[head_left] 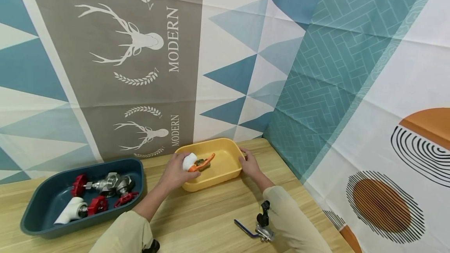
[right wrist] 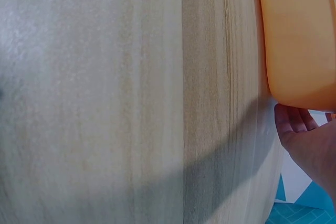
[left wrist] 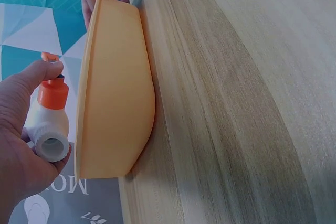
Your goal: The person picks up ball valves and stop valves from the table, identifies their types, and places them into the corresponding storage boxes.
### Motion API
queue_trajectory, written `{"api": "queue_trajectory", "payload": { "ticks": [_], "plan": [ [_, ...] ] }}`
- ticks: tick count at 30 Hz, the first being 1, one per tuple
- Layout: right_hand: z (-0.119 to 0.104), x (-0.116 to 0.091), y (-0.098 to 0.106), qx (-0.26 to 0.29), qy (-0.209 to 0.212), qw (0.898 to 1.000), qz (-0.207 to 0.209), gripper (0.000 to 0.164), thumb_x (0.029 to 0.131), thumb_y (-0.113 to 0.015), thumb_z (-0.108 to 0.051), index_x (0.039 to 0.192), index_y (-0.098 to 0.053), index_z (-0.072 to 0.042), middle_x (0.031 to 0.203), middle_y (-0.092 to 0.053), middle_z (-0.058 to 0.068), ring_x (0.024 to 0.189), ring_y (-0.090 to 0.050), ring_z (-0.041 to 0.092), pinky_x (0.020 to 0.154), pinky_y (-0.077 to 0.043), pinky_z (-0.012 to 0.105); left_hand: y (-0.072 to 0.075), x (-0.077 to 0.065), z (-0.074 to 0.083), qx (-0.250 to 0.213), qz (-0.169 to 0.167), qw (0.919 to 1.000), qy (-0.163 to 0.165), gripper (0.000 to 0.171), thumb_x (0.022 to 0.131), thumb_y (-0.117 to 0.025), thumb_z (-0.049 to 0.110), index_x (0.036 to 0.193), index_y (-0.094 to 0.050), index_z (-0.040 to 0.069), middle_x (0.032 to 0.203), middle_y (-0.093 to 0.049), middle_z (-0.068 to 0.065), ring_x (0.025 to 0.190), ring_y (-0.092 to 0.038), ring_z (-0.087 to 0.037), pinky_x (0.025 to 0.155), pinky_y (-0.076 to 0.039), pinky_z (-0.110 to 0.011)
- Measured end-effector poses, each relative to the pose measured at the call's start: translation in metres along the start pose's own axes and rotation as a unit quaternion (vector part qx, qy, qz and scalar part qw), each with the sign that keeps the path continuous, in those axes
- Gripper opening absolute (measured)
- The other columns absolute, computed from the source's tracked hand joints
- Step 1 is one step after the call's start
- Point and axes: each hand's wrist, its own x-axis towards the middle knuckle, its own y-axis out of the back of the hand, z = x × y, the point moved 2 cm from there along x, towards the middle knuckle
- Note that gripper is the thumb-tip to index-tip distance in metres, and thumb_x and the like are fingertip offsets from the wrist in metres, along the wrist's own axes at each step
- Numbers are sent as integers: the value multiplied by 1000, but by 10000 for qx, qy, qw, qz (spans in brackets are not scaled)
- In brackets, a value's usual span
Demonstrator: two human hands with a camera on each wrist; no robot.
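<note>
A white plastic ball valve with an orange handle point(left wrist: 53, 94) is held in my left hand point(head_left: 175, 171), at the left end of the yellow bin point(head_left: 209, 183). The left wrist view shows the thumb near the orange collar and the fingers behind the white body, whose round open end faces the camera. Inside the bin, partly hidden behind the orange handle, lies a small greenish-brown piece point(head_left: 205, 163) whose kind I cannot make out. My right hand point(head_left: 250, 163) grips the bin's right end; in the right wrist view its fingers point(right wrist: 295, 120) touch the outer wall.
At the left, a dark blue bin point(head_left: 35, 221) contains several valves with red handwheels point(head_left: 97, 205), one with a white body point(head_left: 71, 211). A metal ball valve with a blue lever point(head_left: 264, 232) lies near my right sleeve. Patterned cloth point(head_left: 225, 50) hangs behind the wooden table point(head_left: 197, 221).
</note>
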Motion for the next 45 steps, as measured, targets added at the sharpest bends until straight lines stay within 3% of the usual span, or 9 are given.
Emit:
{"api": "queue_trajectory", "payload": {
  "ticks": [16, 32, 45],
  "plan": [
    [-1, 0, 0, -5, -81, 10000, 33, 42, 97, -47, -10, 139, -43, -6, 114, -59, 23, 96, -61, 29, 74, -54, 33, -6, 4, -2, -2, -36, 9999, -127, 70, 66, -82, 24, 124, -53, -2, 110, -52, -20, 89, -53, -26, 68, -46, -33],
    [1, 0, 1, 68, -26, 10000, -31, 41, 98, -46, -10, 139, -43, -7, 122, -55, 23, 103, -60, 31, 77, -54, 35, -12, 9, 1, 0, -157, 9999, 30, 70, 67, -82, 23, 125, -52, -2, 113, -50, -22, 89, -54, -28, 70, -48, -35],
    [0, 0, 1, 73, 84, 9999, -77, 41, 98, -45, -8, 138, -42, -3, 116, -57, 25, 99, -61, 33, 74, -54, 34, -14, 13, 1, 61, -133, 9999, -77, 72, 66, -82, 25, 125, -52, -3, 112, -49, -23, 89, -53, -28, 72, -47, -37]
  ]
}}
